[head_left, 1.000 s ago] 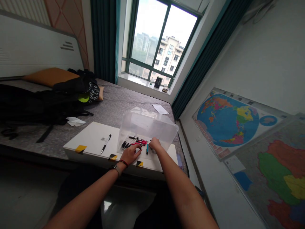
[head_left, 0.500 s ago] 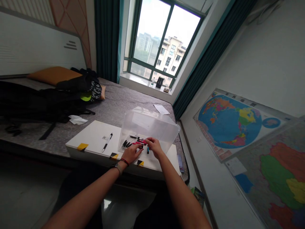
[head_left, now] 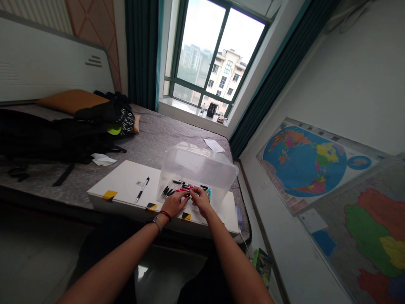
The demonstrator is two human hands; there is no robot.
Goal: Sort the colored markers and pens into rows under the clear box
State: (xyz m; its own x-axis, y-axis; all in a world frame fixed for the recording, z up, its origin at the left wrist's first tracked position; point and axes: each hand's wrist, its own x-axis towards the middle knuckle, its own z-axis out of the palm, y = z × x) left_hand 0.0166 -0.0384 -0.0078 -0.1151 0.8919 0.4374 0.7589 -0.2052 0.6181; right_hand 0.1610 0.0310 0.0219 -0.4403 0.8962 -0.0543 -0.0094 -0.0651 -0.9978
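**Handling Pens (head_left: 165, 191) at the Clear Box (head_left: 218, 171)**

The left hand (head_left: 174, 203) and right hand (head_left: 201, 201) are close together at lower centre of the frame, fingers curled. Whether either hand grips a pen cannot be told; the fingers hide the contact. The pens, mostly black and red, lie loosely crossed beside and beyond the left hand. Teal pens (head_left: 209, 195) lie just right of the right hand. The clear box rises behind, its open side apparently facing the hands. It rests on a white carton (head_left: 118, 179), on which a separate black-and-white pen (head_left: 143, 189) lies at centre left. The carton sits on a grey mattress (head_left: 155, 131).

CAUTION: a forearm brushing the box may shift it and scatter the pens. Crossed barrels may drag neighbours when one is lifted. A nudged pen may roll off the carton's near edge
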